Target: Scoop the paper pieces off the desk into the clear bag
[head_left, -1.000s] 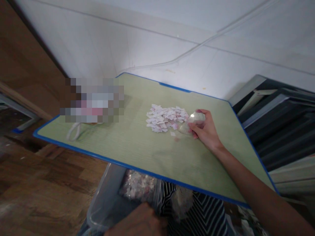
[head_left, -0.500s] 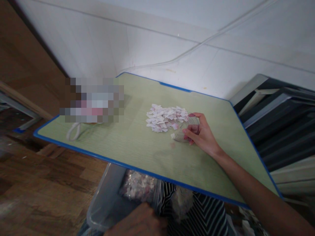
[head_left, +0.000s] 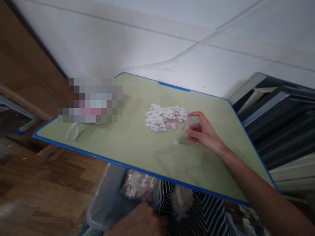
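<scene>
On the green tabletop lies a heap of torn white and pale pink paper scraps (head_left: 164,118). Just right of the heap, my right hand (head_left: 203,132) is closed, thumb and fingers curled round a see-through plastic bag (head_left: 185,140); its edges are hard to make out. At the lower edge of the view, below the table, my left hand (head_left: 137,221) shows only its back, and its fingers are hidden. Beside that hand, a clear bag full of scraps (head_left: 139,185) sits in a translucent plastic bin (head_left: 99,196).
A blue-edged folding table (head_left: 133,147) stands against a white wall. A blurred-out object with a white strap (head_left: 72,131) sits at its left end. Dark folded panels (head_left: 278,121) lean at the right. On my striped lap rests a pale translucent bag (head_left: 182,200).
My right hand has shifted slightly right, away from the paper heap, with the clear bag. My left hand looks about the same.
</scene>
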`<state>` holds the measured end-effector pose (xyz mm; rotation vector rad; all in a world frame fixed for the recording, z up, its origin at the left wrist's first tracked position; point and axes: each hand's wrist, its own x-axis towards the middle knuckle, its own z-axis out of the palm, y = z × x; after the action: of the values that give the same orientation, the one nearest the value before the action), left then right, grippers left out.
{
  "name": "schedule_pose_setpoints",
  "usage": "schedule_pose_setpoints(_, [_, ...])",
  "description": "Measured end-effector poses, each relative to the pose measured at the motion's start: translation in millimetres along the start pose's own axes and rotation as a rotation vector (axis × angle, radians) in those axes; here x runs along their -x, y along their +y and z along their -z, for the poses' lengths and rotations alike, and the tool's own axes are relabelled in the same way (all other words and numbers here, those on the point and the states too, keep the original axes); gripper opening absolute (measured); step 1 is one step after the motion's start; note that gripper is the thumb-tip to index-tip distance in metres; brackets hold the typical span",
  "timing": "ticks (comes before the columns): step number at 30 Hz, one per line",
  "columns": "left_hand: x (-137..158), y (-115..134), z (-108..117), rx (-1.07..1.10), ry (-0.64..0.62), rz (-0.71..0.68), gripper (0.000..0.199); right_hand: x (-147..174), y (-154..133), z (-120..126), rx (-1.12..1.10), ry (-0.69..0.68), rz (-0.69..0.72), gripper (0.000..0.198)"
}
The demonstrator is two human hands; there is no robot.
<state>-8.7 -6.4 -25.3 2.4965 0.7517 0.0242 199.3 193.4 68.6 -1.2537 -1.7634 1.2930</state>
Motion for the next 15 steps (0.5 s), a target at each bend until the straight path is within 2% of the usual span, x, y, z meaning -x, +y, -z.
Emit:
schedule_pose_setpoints(6, [-3, 1, 8, -0.035, -0.086, -0.033, 0.021, 12, -7, 13, 0.052, -0.462, -0.018, 0.050])
schedule_pose_setpoints(10, [-4, 1, 11, -0.041, -0.064, -0.036, 0.017, 22, -13, 8, 0.086, -0.756, 0.020, 0.045])
schedule_pose_setpoints(12, [-4, 1, 11, -0.050, -0.070, -0.031, 0.017, 24, -15, 5, 0.082, -0.838, 0.011, 0.044])
schedule_pose_setpoints(15, [-4, 1, 12, -0.054, -0.045, -0.042, 0.020, 24, -17, 4, 0.080, -0.861, 0.006, 0.044])
